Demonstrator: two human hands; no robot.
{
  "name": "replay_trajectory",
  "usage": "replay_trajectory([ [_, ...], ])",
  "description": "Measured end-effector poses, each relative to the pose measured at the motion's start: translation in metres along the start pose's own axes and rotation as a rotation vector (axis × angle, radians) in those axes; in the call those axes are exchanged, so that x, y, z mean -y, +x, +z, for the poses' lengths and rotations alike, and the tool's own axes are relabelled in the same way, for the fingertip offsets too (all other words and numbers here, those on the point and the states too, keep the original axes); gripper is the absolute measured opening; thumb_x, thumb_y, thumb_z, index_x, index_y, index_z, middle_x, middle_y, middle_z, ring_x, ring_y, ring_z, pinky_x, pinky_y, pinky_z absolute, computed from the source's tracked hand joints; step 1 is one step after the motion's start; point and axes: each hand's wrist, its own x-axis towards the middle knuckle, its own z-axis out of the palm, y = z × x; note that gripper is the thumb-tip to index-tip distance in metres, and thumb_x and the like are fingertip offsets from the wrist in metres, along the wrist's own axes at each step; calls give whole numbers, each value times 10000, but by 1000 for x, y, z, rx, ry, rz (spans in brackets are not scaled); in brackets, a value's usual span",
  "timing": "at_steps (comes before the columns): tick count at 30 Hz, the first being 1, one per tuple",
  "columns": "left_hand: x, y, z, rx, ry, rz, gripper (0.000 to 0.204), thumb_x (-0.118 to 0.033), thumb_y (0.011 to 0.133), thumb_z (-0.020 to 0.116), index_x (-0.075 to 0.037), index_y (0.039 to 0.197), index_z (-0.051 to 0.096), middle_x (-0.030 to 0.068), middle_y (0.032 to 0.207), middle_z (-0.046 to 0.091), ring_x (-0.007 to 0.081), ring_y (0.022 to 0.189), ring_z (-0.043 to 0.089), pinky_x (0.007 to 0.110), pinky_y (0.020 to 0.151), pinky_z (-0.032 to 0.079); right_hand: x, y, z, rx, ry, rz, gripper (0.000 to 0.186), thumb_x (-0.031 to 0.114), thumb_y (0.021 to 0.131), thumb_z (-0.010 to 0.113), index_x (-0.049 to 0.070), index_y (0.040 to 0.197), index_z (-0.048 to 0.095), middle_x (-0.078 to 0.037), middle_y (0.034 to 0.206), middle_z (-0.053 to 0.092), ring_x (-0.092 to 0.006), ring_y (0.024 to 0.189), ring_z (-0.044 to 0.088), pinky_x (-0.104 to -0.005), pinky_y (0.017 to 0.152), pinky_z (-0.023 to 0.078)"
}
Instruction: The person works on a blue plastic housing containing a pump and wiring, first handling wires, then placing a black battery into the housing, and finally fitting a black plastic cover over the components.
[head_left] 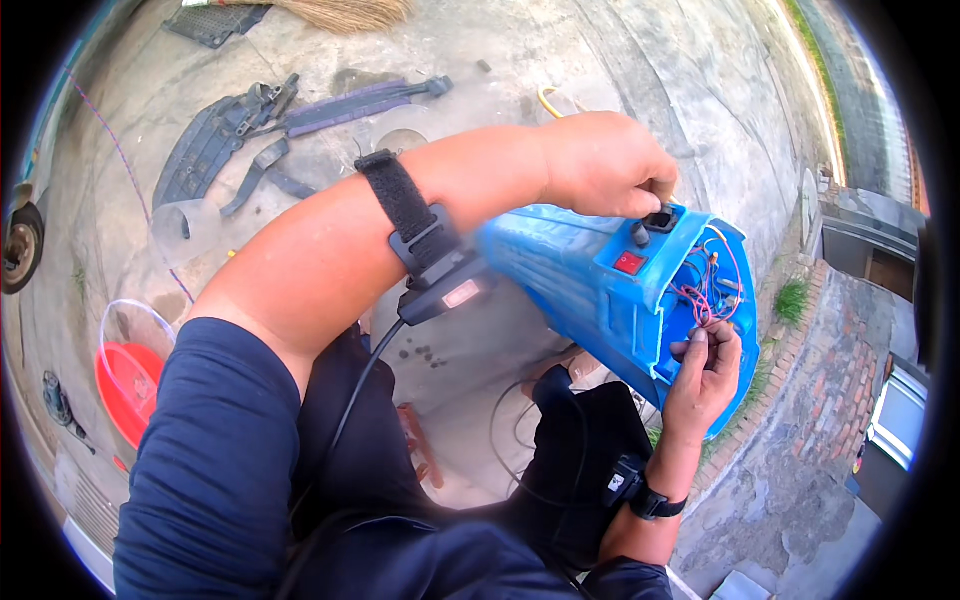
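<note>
The blue casing (610, 292) lies at three o'clock, where the right hand (706, 372), toward half past three, has its grip narrowed to a pinch on the red wires (703, 297) in its open end. Between one and two o'clock, the left hand (622, 165) curls its fingers beside the black socket (661, 219); I cannot tell whether its grip holds anything.

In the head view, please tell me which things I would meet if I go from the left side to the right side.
Dark wheel, red basin, black strap on the left forearm, left hand, right hand, green grass tuft.
</note>
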Motion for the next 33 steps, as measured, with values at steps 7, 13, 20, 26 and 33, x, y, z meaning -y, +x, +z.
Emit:
replay_trajectory([
  [7, 4, 2, 3, -69, 65, 78, 104, -152, 880, 723, -75, 946, 741, 133, 845, 728, 325, 790, 717, 422, 707, 556, 0, 1, 0, 2, -7, 2, 100, 13, 1046, 608, -19, 1139, 630, -46, 928, 658, -85, 722, 658, -238, 658, 526],
  [13, 2, 5, 2, -31, 94, 56, 95, -155, 869, 731, -79, 927, 735, 138, 828, 721, 340, 788, 713, 444, 693, 544, 1, 1, 1, 4, 3, 15, 94, 14, 1048, 607, -20, 1132, 631, -47, 938, 654, -84, 718, 654, -236, 658, 525],
  [20, -7, 9, -5, 104, 120, 34, 122, -165, 864, 755, -86, 957, 754, 135, 852, 746, 349, 820, 727, 444, 717, 556, 3, 1, 1, 1, -22, 7, 93, 16, 1049, 610, -19, 1134, 628, -48, 931, 654, -87, 723, 660, -238, 657, 525],
  [26, -6, 14, -4, 153, 44, -23, 101, -186, 867, 756, -112, 932, 777, 117, 884, 770, 354, 876, 732, 479, 767, 556, 2, 1, 1, 3, -30, -6, 94, 15, 1048, 612, -15, 1136, 629, -45, 919, 651, -88, 721, 659, -238, 653, 524],
  [33, -8, 13, -5, 158, 42, -23, 107, -131, 902, 742, -75, 989, 765, 136, 885, 772, 340, 859, 745, 437, 748, 564, 4, 2, 2, 0, -40, 1, 97, 11, 1047, 614, -14, 1139, 632, -39, 918, 650, -84, 719, 651, -235, 653, 518],
])
